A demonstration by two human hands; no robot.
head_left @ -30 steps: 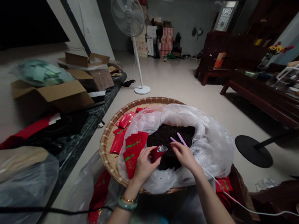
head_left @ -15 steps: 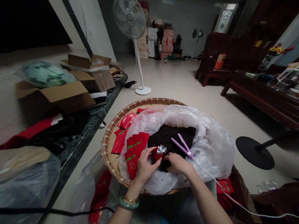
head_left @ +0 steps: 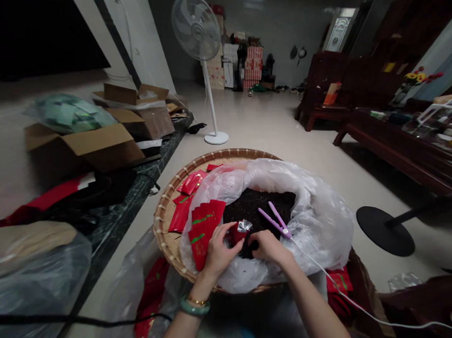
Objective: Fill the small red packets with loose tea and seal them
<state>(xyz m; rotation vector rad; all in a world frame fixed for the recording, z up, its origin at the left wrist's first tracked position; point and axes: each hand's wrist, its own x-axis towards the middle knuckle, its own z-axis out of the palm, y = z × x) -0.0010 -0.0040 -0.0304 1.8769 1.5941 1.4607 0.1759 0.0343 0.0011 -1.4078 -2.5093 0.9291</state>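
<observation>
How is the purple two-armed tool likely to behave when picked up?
The purple tool would probably feel stiff, since its slim arms look straight. The white cord trailing from its joined end may tug as it lifts. It seems unlikely to roll, lying with arms splayed over the dark loose material.

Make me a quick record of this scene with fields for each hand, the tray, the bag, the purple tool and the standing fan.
Left hand: holding a red packet with a silvery top
Right hand: fingertips by the dark loose material; grip unclear
Tray: round, woven
Bag: whitish plastic, open, around the dark material
Purple tool: arms apart, white cord attached
Standing fan: white, beyond the tray
</observation>
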